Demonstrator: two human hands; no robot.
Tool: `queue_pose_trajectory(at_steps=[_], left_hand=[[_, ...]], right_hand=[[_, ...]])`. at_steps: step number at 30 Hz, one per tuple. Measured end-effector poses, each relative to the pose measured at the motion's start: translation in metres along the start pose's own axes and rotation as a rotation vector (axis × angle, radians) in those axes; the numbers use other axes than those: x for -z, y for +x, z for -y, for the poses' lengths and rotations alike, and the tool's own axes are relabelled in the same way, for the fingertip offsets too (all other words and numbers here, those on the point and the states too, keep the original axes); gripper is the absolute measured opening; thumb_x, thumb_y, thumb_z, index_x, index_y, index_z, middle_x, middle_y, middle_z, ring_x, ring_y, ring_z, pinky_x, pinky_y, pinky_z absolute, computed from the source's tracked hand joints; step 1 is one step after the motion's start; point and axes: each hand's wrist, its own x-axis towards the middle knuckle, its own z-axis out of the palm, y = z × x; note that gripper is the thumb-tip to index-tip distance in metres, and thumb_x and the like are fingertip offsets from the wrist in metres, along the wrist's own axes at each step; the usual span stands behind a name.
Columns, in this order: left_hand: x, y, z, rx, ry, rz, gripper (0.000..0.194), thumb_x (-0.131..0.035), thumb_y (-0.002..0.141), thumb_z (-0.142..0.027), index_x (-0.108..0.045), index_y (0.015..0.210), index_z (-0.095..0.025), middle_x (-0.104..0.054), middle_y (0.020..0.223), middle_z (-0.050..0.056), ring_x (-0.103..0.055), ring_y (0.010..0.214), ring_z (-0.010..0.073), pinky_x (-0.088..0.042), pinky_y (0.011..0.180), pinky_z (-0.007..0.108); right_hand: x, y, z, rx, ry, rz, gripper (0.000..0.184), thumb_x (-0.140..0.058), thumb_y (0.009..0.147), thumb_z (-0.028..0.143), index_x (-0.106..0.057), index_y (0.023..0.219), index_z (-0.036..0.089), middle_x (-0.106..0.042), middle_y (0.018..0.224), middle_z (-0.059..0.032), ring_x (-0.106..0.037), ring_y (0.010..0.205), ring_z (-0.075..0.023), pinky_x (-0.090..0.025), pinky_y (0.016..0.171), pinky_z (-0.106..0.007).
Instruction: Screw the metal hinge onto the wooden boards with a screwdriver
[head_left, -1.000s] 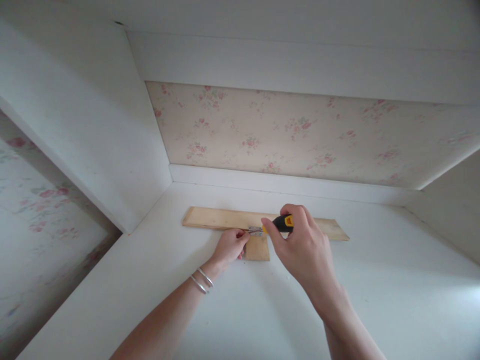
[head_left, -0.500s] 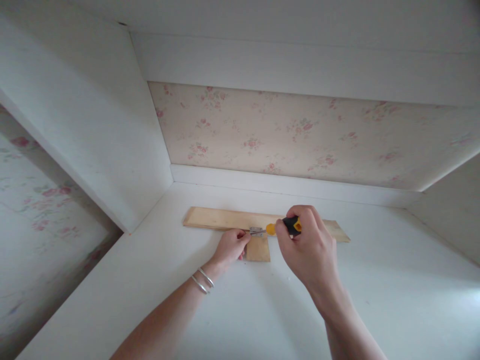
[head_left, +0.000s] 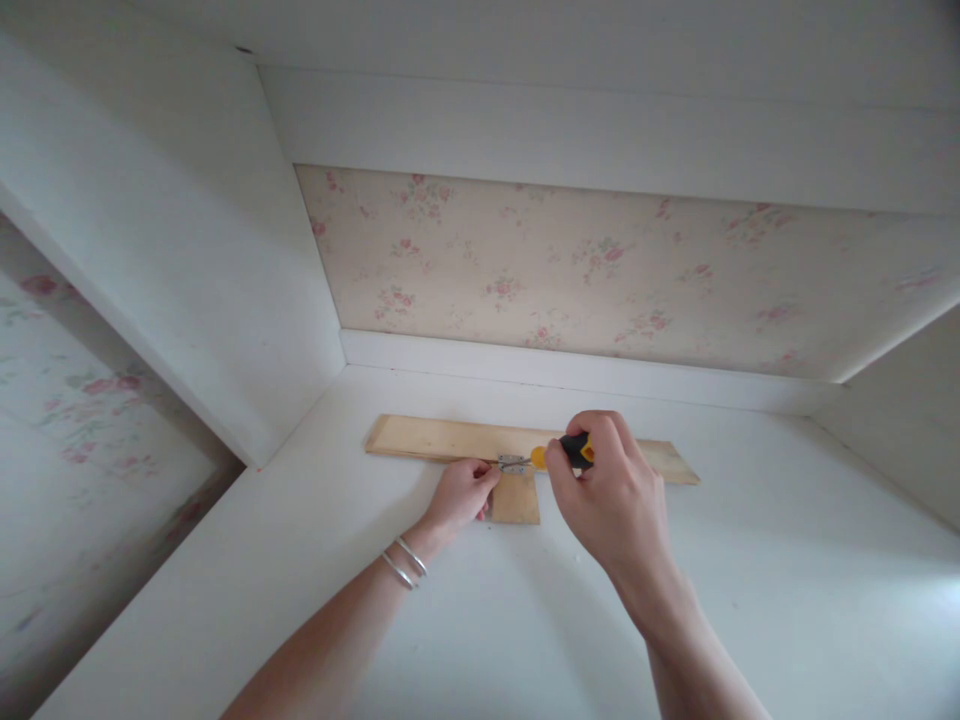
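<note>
A long, narrow wooden board (head_left: 442, 436) lies across the white surface, with a short wooden piece (head_left: 516, 503) at its near edge. Where the two meet sits a small metal hinge (head_left: 511, 464). My right hand (head_left: 611, 490) is wrapped round the handle of a yellow-and-black screwdriver (head_left: 576, 450), whose shaft points left onto the hinge. At the hinge's left end, my left hand (head_left: 461, 492) has its thumb and fingers pinched together beside the short piece. Whatever is between those fingertips is hidden.
A white surface (head_left: 420, 640) spreads beneath the boards. Behind it runs a low white ledge (head_left: 570, 368), below a panel of floral wallpaper (head_left: 502, 260). On the left rises a white side panel (head_left: 187, 250), with more floral wallpaper beyond it.
My right hand and the screwdriver have shifted slightly left, with the handle turned a little. My left hand, the boards and the hinge stay in nearly the same place.
</note>
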Motion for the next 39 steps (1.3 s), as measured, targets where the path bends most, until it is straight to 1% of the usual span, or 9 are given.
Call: queue_pose_trajectory(at_steps=[3,13,18,23,28,33,36,39], left_hand=[[0.0,0.0,0.0,0.012,-0.004,-0.002,0.031,-0.052,0.086,-0.041,-0.06,0.072,-0.015,-0.05,0.047,-0.003,-0.044,0.037,0.0081,-0.029,0.035,0.018],[-0.001,0.001,0.001,0.0,-0.014,0.016,0.03,-0.052,0.084,-0.04,-0.058,0.068,-0.015,-0.05,0.047,-0.003,-0.045,0.039,0.0092,-0.031,0.035,0.018],[-0.001,0.001,0.002,-0.009,0.005,0.009,0.033,-0.051,0.084,-0.043,-0.058,0.067,-0.015,-0.05,0.047,-0.002,-0.045,0.038,0.009,-0.03,0.035,0.018],[-0.001,0.001,0.001,-0.013,0.029,0.012,0.035,-0.05,0.084,-0.044,-0.056,0.065,-0.016,-0.05,0.047,-0.002,-0.045,0.037,0.0089,-0.031,0.036,0.018],[-0.001,0.001,0.001,-0.02,0.026,0.016,0.037,-0.049,0.084,-0.048,-0.057,0.066,-0.016,-0.05,0.047,-0.002,-0.046,0.038,0.0098,-0.032,0.037,0.02],[0.0,0.0,-0.001,-0.013,0.04,0.016,0.04,-0.05,0.083,-0.051,-0.057,0.067,-0.016,-0.051,0.048,-0.001,-0.046,0.038,0.0104,-0.033,0.038,0.021],[0.0,0.0,-0.003,-0.013,0.041,0.008,0.037,-0.05,0.084,-0.047,-0.057,0.066,-0.016,-0.051,0.047,-0.002,-0.046,0.038,0.0104,-0.032,0.037,0.021],[0.0,-0.001,-0.003,-0.007,0.026,0.009,0.036,-0.05,0.084,-0.046,-0.057,0.065,-0.016,-0.05,0.047,-0.002,-0.045,0.038,0.0099,-0.031,0.037,0.02]], right_hand=[[0.0,0.0,0.0,0.002,0.004,0.001,0.009,-0.05,0.084,0.029,-0.05,0.09,0.021,-0.06,0.092,-0.0012,-0.053,0.063,-0.0121,-0.03,0.051,-0.025],[0.007,-0.001,0.004,0.064,0.063,0.068,0.007,-0.053,0.082,0.025,-0.049,0.087,0.022,-0.058,0.088,0.0039,-0.043,0.052,-0.0075,-0.029,0.052,-0.024],[0.01,-0.003,0.004,0.126,0.092,0.121,0.005,-0.051,0.082,0.022,-0.047,0.086,0.021,-0.059,0.088,0.0023,-0.044,0.051,-0.0079,-0.029,0.052,-0.025],[0.014,-0.005,0.007,0.198,0.094,0.205,0.002,-0.048,0.085,0.023,-0.047,0.085,0.021,-0.059,0.09,0.0012,-0.046,0.053,-0.0082,-0.031,0.055,-0.025],[0.018,-0.005,0.008,0.246,0.132,0.224,0.002,-0.047,0.085,0.019,-0.046,0.084,0.02,-0.057,0.087,0.0011,-0.048,0.057,-0.0086,-0.033,0.058,-0.025],[0.02,-0.005,0.009,0.283,0.18,0.271,0.005,-0.046,0.085,0.016,-0.045,0.084,0.021,-0.057,0.086,0.0005,-0.051,0.064,-0.0106,-0.035,0.061,-0.025],[0.017,-0.004,0.009,0.278,0.18,0.282,0.004,-0.045,0.09,0.022,-0.045,0.086,0.021,-0.058,0.087,0.0005,-0.053,0.065,-0.0111,-0.036,0.06,-0.025],[0.012,-0.004,0.007,0.201,0.102,0.228,0.015,-0.047,0.092,0.037,-0.046,0.094,0.022,-0.059,0.09,0.0001,-0.053,0.06,-0.0111,-0.034,0.054,-0.025]])
